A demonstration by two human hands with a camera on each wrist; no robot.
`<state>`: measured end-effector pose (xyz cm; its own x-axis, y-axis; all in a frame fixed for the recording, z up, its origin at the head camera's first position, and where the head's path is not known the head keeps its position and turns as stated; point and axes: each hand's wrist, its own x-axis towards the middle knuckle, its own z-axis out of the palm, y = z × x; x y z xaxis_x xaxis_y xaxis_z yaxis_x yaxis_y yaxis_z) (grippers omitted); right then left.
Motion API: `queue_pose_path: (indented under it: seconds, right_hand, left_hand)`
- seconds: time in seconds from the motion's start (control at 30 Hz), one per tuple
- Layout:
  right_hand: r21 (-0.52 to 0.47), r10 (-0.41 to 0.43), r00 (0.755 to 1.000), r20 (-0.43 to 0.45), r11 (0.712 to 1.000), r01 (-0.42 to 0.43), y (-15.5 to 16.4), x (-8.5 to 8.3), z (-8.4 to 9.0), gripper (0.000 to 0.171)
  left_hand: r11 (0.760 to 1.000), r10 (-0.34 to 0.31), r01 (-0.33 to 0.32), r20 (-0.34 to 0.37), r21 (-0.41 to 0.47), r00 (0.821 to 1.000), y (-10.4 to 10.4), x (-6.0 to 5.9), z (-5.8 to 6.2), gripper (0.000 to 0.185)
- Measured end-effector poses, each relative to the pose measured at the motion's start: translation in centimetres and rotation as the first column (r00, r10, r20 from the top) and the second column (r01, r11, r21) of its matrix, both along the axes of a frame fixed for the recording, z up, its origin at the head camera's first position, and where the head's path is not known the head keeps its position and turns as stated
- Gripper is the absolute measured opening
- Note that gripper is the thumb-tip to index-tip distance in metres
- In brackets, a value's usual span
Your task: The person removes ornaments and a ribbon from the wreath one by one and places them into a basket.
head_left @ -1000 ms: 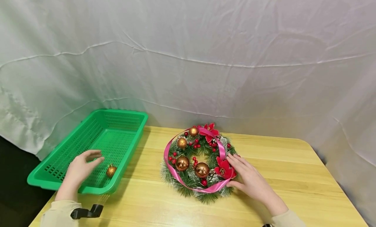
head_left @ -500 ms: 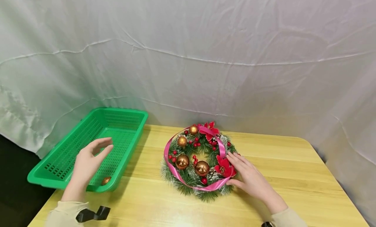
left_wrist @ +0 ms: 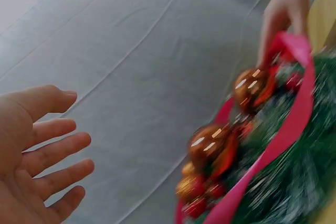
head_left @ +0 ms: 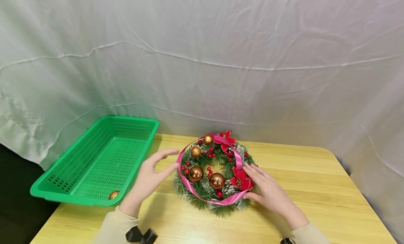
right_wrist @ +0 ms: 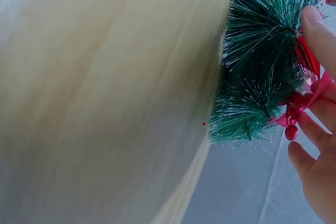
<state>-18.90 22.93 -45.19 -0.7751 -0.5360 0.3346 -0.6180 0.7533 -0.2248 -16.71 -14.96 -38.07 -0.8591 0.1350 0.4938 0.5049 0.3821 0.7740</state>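
Observation:
A decorated wreath lies flat on the table, with a pink ribbon looped around its top. Two shiny bronze baubles, two smaller gold ones, red berries and red poinsettia flowers sit among its frosted green needles. My left hand hovers just left of the wreath, its fingers spread and holding nothing; the left wrist view shows its bare palm. On the wreath's right side rests my right hand, fingers extended by the ribbon and lower flower. In the right wrist view its thumb lies against the needles.
Left of the wreath stands a green perforated basket, with a gold glitter bauble in its near right corner. A grey cloth hangs behind the wooden table.
My left hand has moved right, out from over the basket to the wreath's left side. The bauble in the basket has shifted toward its near edge. My right hand stays on the wreath.

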Motion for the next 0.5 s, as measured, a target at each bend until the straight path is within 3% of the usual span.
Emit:
queue_pose_path:
  seconds: [0.33,0.5]
  right_hand:
    - [-0.004,0.006,1.0,-0.011,1.0,-0.006,0.0,-0.1,0.0,0.093]
    - [-0.003,0.004,1.0,-0.013,1.0,-0.004,0.1,0.0,0.0,0.093]
  left_hand:
    - [0.997,-0.054,0.057,-0.058,0.042,0.997,6.2,-0.4,-2.6,0.036]
    - [0.997,-0.039,0.035,-0.049,-0.064,0.998,7.9,-0.2,-3.5,0.038]
